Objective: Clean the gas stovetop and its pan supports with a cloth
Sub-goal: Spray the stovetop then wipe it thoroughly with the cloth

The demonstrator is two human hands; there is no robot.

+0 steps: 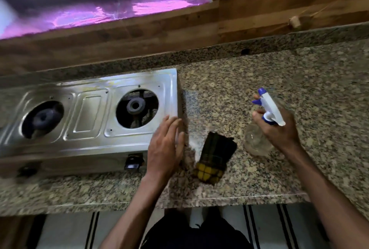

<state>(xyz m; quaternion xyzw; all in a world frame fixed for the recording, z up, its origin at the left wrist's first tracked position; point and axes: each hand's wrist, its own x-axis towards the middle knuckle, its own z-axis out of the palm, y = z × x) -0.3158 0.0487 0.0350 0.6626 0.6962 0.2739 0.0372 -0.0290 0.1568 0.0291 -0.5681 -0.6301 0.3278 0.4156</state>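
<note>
While the left hand (165, 145) lay flat with straight fingers against the near right corner of the steel gas stovetop (89, 113), gripping nothing, the right hand (277, 129) was curled round the neck of a clear spray bottle (265, 121); folded dark plaid cloth (216, 156): on the granite counter (299, 73), between the two hands, just right of the left one; two open burners (136, 107) left of that hand, no pan supports seated

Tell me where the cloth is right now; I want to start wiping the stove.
In the head view the folded dark cloth lies on the granite counter, just right of the stove, between the left hand and the spray bottle.
</note>
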